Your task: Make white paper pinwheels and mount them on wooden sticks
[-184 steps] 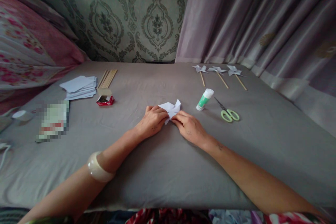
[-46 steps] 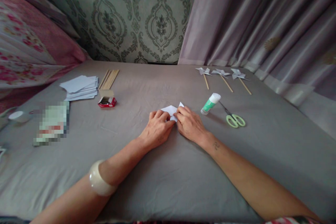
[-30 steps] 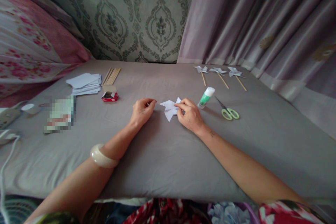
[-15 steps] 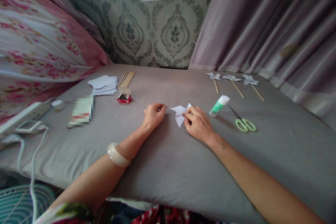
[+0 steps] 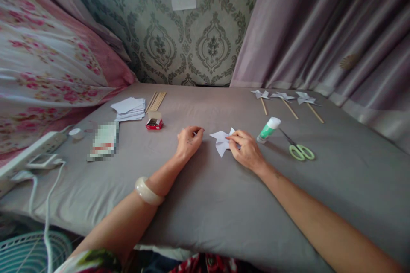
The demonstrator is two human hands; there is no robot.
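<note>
A white paper pinwheel [image 5: 220, 141] with pointed blades lies in front of me on the grey cloth. My right hand [image 5: 246, 148] is closed on its right side, fingertips pressed at its middle and covering the blades there. To the left of the pinwheel, a short gap away, my left hand [image 5: 189, 141] rests with its fingers curled together. Whatever those fingers may hold is too small to make out. An open red box [image 5: 154, 124] of small dark pieces stands beyond the left hand. Right of my right hand are an upright glue stick [image 5: 268, 129] and green-handled scissors [image 5: 301, 152].
Three finished-looking pinwheels on sticks [image 5: 282, 96] lie at the back right. At the back left are stacked white paper [image 5: 130, 109] and several wooden sticks [image 5: 156, 101]. A blurred-out packet [image 5: 104, 140] and a power strip [image 5: 35, 158] with cables sit on the left.
The view has tilted slightly, shifting everything a little. My right hand's fingers have shifted a bit on the pinwheel. The left hand stays curled in much the same place.
</note>
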